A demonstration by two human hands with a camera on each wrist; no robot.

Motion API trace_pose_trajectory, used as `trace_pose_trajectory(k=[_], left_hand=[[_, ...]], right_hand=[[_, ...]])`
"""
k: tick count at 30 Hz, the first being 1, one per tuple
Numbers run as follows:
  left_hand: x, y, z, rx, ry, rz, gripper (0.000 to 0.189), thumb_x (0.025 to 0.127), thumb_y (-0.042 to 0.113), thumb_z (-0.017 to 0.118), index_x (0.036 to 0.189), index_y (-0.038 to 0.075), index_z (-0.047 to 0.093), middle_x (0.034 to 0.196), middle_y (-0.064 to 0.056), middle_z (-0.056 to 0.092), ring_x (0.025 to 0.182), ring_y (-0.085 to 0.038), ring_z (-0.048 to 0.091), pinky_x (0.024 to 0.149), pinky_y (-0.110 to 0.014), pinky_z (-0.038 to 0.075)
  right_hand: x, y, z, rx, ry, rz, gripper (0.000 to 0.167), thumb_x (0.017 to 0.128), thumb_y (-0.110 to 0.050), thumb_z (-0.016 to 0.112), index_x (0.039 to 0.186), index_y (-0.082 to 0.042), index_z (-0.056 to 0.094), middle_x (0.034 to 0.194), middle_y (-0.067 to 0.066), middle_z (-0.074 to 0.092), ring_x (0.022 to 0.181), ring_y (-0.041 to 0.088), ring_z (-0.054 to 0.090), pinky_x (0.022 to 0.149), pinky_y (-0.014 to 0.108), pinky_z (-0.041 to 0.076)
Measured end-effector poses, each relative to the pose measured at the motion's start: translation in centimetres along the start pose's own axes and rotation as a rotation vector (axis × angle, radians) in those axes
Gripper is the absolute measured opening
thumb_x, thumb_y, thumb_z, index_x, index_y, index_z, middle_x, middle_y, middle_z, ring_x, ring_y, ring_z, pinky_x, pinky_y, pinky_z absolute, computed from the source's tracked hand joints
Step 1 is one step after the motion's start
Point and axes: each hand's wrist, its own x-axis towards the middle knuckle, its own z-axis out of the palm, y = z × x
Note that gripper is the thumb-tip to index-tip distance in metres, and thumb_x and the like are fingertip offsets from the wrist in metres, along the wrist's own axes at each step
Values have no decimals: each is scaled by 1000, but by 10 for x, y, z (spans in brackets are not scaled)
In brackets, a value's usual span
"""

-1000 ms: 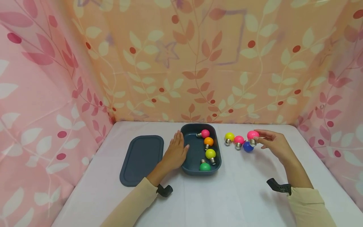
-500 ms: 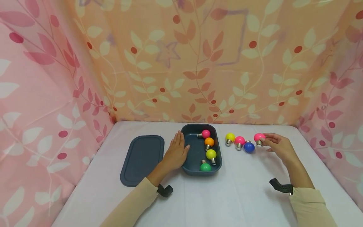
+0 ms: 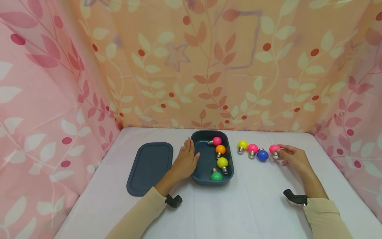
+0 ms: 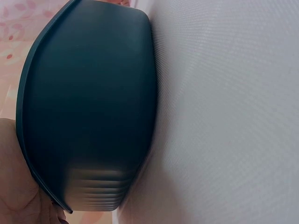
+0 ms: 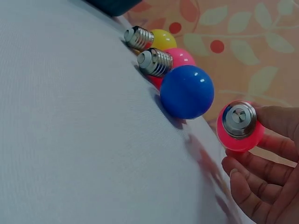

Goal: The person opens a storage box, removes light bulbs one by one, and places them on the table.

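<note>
Presently pinches a pink bulb between thumb and fingers of the right hand, round end up and metal cap down, at 3 o'clock from a dark box on a white-covered table. Rests the left hand along the rim at the box's 9 o'clock, fingers straight and close together, thumb over the edge.

Inside the box, four bulbs: a second pink bulb near 12 o'clock, an orange bulb at 2, a lemon bulb at 4 and a green bulb near 6. Beyond the left hand, at 9 o'clock, a flat dark lid. Between box and right hand, around 2 to 3 o'clock, a close-set row: a yellow bulb, a third pink bulb and a blue bulb.

Could drop the pinched bulb, at a guess, through too light a hold on its smooth, round surface. Could bump the blue bulb, just off its 8 o'clock, by any low sweep toward the box, perhaps rolling it into its neighbours. Could slide or tip the box through a hard shove from the left hand. Cannot tell the gap between pinched bulb and table.
</note>
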Motion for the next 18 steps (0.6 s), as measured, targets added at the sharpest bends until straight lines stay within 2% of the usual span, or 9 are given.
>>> trace_pose_trajectory(k=[4,10,18], left_hand=[[0,-1,1,-4,3,4,68,111,36,34,159,-7,12,168,-22,2,156,-31,-3,124,-51,11],[0,0,1,-8,-2,-5,68,111,36,34,159,-6,12,169,-21,1,156,-31,-3,124,-50,10],[0,1,-2,-13,-4,-2,68,111,36,34,159,-7,11,169,-20,-1,156,-31,-4,124,-50,10]], right_hand=[[0,2,3,18,14,-23,69,100,-44,63,145,5,49,98,-14,70,79,3,66,67,28,59],[1,4,7,60,9,-37,64,101,-36,64,143,9,49,89,-26,66,77,-2,67,64,27,58],[5,9,9,32,17,-53,63,100,-36,66,141,9,51,88,-27,68,75,-6,64,61,25,57]])
